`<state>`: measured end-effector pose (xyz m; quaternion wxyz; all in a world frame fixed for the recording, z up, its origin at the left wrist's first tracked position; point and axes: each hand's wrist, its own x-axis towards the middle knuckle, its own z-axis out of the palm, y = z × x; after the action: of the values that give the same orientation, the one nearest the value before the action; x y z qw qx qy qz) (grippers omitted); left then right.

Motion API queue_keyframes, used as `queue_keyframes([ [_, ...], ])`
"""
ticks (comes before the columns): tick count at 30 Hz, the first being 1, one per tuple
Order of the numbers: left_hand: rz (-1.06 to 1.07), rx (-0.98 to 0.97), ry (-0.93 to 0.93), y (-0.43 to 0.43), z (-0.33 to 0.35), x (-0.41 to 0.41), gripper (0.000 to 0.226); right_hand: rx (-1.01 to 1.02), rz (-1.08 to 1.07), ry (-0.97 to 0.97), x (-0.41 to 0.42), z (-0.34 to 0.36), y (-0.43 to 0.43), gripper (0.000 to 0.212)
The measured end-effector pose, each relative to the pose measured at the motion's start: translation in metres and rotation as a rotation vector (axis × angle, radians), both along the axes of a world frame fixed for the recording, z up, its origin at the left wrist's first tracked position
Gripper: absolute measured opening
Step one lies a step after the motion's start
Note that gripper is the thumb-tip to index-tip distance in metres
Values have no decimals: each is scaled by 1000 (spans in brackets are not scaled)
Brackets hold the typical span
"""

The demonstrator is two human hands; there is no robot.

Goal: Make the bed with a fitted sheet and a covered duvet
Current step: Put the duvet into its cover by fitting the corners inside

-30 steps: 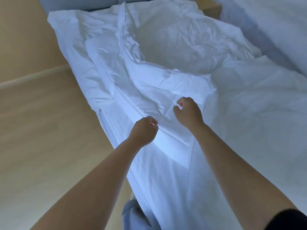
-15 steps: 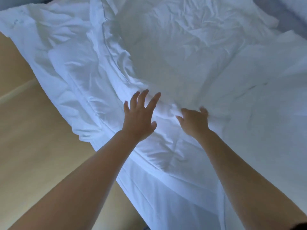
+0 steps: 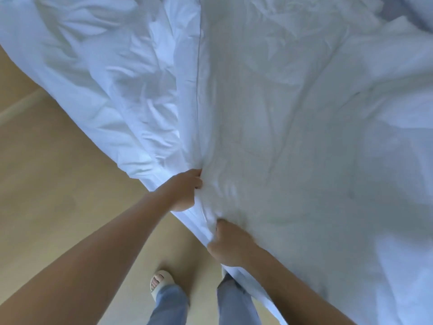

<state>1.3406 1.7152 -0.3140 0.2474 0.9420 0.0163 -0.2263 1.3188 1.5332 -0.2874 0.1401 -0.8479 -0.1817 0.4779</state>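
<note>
A white covered duvet (image 3: 293, 118) lies crumpled across the bed and fills most of the view. Its stitched edge seam (image 3: 199, 73) runs down toward my hands. Another layer of white bedding (image 3: 98, 90) hangs over the bed's left side. My left hand (image 3: 185, 193) grips a bunch of the duvet's edge at the side of the bed. My right hand (image 3: 230, 245) grips the same edge a little nearer to me, fingers curled into the fabric. Both hands are close together. The mattress is hidden under the fabric.
Light wooden floor (image 3: 58, 184) lies to the left of the bed. My legs in blue jeans (image 3: 236, 303) and a pale slipper (image 3: 161, 282) stand right against the bed's side. A skirting strip (image 3: 21, 109) runs at the far left.
My left hand, spread open half a second ago, has closed on the duvet edge. Both hands have drawn back toward me at the bed's side, and the fold has been pulled flatter.
</note>
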Motion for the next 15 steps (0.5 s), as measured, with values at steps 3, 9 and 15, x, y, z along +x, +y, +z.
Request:
queue_keyframes([
  [3,-37,-4,51,19,-6,-29,32,4,-206,-26,25,15,31,21],
  [9,-117,-61,-57,40,-1,-45,17,320,-653,-239,88,14,125,98],
  [15,123,-229,2,93,1,-35,44,116,-539,-379,101,-24,163,73],
])
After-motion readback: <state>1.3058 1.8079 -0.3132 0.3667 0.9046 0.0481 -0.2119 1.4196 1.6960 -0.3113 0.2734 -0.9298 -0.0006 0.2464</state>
